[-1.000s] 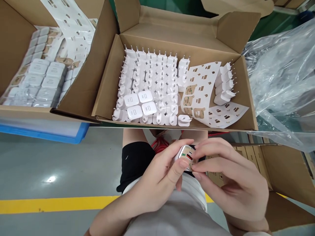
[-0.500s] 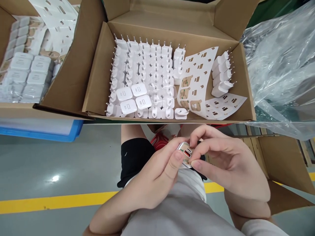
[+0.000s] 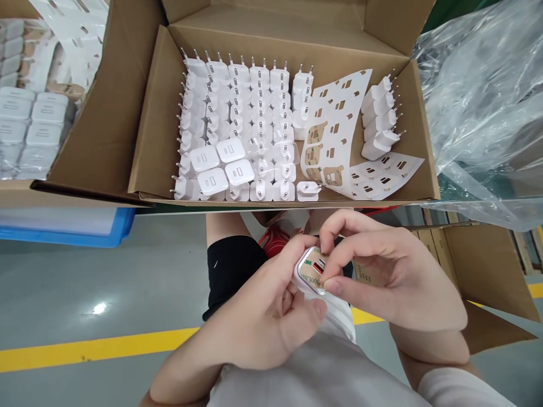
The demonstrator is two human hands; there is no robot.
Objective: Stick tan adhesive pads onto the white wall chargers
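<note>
In front of my body is a white charger [image 3: 299,273], its port face turned up toward me. A tan adhesive sticker [image 3: 311,277] with printed lettering covers that face around the ports. My left hand [image 3: 271,305] holds the charger from the left side, fingers curled around it and thumb lifted off the face. My right hand [image 3: 373,265] is closed at the charger's right edge, with thumb and fingertips pinched against the face and sticker. Part of the face is hidden behind those fingertips.
An open cardboard box [image 3: 146,124] on the table holds rows of white chargers [image 3: 237,107], pins up, and a white sticker sheet [image 3: 339,118]. On the left stands another box [image 3: 102,107] with chargers. Clear plastic [image 3: 475,113] lies on the right; a blue-edged tray [image 3: 121,226] is below.
My left thumb has come off the charger's face and moved down, showing more of the sticker. The charger has shifted slightly left. The view has moved a little.
</note>
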